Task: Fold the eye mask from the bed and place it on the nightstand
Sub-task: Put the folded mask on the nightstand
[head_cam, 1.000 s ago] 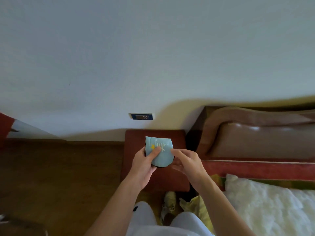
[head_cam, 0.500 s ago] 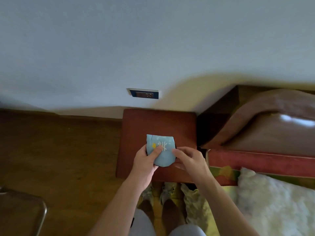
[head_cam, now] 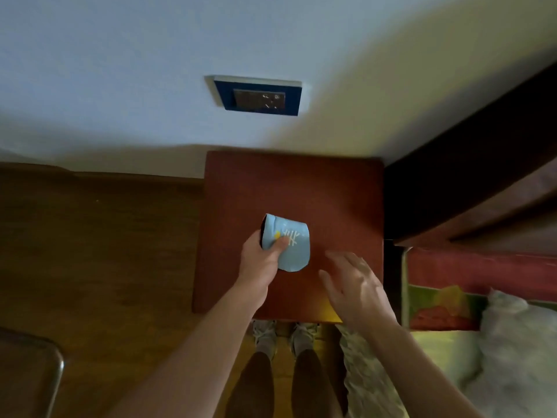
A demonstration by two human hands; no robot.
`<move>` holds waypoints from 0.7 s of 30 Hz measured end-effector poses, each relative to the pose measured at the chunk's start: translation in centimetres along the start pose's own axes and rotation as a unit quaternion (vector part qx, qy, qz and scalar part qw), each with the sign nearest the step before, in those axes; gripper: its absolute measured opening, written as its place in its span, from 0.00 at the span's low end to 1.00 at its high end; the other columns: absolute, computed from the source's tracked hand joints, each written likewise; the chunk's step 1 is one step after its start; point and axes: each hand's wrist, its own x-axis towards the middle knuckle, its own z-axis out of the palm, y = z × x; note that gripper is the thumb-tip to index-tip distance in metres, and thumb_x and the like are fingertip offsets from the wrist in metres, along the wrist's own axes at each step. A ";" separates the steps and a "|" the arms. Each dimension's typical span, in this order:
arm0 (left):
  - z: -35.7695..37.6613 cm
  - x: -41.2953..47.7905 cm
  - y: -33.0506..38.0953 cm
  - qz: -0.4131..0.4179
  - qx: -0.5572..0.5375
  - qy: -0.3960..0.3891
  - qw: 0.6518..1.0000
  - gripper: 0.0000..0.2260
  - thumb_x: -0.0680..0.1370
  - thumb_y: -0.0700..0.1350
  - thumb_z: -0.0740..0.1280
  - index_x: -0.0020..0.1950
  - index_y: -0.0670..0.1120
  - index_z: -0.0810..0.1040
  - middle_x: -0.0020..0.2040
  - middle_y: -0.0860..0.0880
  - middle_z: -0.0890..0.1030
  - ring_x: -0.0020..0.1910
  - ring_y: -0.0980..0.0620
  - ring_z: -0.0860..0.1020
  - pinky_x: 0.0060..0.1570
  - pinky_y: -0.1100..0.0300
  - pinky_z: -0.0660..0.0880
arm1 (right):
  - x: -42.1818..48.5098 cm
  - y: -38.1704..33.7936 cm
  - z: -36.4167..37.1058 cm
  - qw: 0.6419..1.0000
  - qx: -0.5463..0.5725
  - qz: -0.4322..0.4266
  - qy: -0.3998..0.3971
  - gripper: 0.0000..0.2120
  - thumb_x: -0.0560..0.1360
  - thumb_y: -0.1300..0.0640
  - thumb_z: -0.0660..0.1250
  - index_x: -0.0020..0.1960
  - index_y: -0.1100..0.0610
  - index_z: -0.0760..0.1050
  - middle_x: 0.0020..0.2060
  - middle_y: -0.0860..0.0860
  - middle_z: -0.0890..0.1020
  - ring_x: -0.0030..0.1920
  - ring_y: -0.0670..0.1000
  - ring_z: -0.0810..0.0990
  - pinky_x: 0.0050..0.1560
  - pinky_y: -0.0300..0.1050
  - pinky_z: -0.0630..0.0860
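Note:
The folded eye mask [head_cam: 294, 248] is light blue with a pale fishbone print and a yellow spot. My left hand [head_cam: 261, 260] grips it by its left edge, thumb on top, over the middle of the reddish-brown nightstand [head_cam: 340, 194]. I cannot tell whether the mask touches the top. My right hand [head_cam: 354, 286] hovers just right of the mask with fingers spread and nothing in it.
A wall socket [head_cam: 259, 98] sits on the white wall above the nightstand. The dark headboard [head_cam: 482, 152] and bed with white fluffy bedding [head_cam: 518, 351] lie to the right. Wooden floor [head_cam: 105, 251] spreads left, with a chair edge [head_cam: 36, 363] at bottom left. My shoes [head_cam: 283, 333] show below the nightstand.
My right hand has let go of the mask and opened to the right. The left hand has carried the mask further over the nightstand, and the view has tilted downward.

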 end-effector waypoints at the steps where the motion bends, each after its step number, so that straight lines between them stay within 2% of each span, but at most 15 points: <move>1: 0.2 0.9 -0.5 -0.001 0.009 0.009 1.000 0.09 0.73 0.45 0.73 0.52 0.51 0.79 0.52 0.46 0.84 0.53 0.47 0.82 0.57 0.42 0.78 | 0.3 1.0 0.8 1.000 -0.017 -0.006 0.002 0.21 0.79 0.49 0.65 0.70 0.56 0.74 0.66 0.52 0.79 0.68 0.55 0.75 0.67 0.52 0.73; 3: 0.7 2.3 -1.2 0.001 0.024 0.026 0.999 0.07 0.74 0.45 0.73 0.48 0.53 0.78 0.51 0.47 0.83 0.52 0.48 0.81 0.56 0.45 0.78 | 0.8 2.9 2.3 0.999 -0.048 -0.011 0.007 0.24 0.79 0.48 0.62 0.72 0.57 0.72 0.70 0.53 0.77 0.72 0.56 0.72 0.71 0.55 0.71; 6: 1.0 3.7 -2.3 0.012 0.047 0.053 0.997 0.05 0.75 0.46 0.72 0.46 0.53 0.77 0.49 0.49 0.82 0.49 0.51 0.80 0.50 0.51 0.78 | 0.8 4.6 4.4 0.997 -0.079 -0.004 0.013 0.28 0.78 0.47 0.60 0.75 0.58 0.69 0.75 0.55 0.72 0.76 0.58 0.67 0.71 0.60 0.71; 11: 1.3 4.8 -4.1 0.049 0.106 0.089 0.989 0.09 0.75 0.47 0.72 0.52 0.45 0.79 0.48 0.50 0.82 0.46 0.53 0.81 0.40 0.60 0.76 | -0.1 5.9 7.1 0.991 -0.128 -0.011 0.020 0.29 0.79 0.48 0.62 0.77 0.56 0.65 0.79 0.54 0.65 0.79 0.57 0.62 0.70 0.57 0.71; 15: 1.6 4.8 -4.3 0.109 0.210 0.115 0.965 0.10 0.75 0.49 0.70 0.49 0.44 0.77 0.45 0.50 0.80 0.42 0.55 0.79 0.34 0.65 0.73 | -0.6 6.3 8.2 0.987 -0.155 -0.013 0.029 0.30 0.79 0.46 0.60 0.79 0.56 0.62 0.81 0.53 0.62 0.80 0.58 0.59 0.73 0.56 0.66; 17: 1.5 5.0 -4.3 0.126 0.255 0.131 0.950 0.12 0.75 0.51 0.70 0.48 0.43 0.76 0.45 0.49 0.80 0.43 0.52 0.80 0.37 0.61 0.76 | -0.7 6.6 8.3 0.985 -0.171 -0.017 0.020 0.32 0.80 0.45 0.60 0.80 0.55 0.58 0.82 0.53 0.58 0.81 0.57 0.56 0.75 0.55 0.63; 19: 1.2 5.2 -4.4 0.140 0.303 0.146 0.931 0.16 0.73 0.54 0.71 0.50 0.43 0.75 0.48 0.47 0.80 0.46 0.48 0.80 0.44 0.53 0.79 | -0.7 6.9 8.3 0.983 -0.181 -0.020 0.006 0.34 0.80 0.44 0.61 0.81 0.54 0.55 0.82 0.52 0.55 0.81 0.56 0.54 0.76 0.54 0.62; 21: 0.5 4.6 -4.4 0.158 0.347 0.155 0.912 0.22 0.73 0.56 0.71 0.58 0.42 0.74 0.53 0.45 0.78 0.51 0.46 0.78 0.48 0.54 0.76 | -0.7 7.2 8.1 0.982 -0.187 -0.026 -0.005 0.35 0.80 0.43 0.61 0.82 0.54 0.53 0.82 0.51 0.53 0.81 0.56 0.52 0.76 0.54 0.62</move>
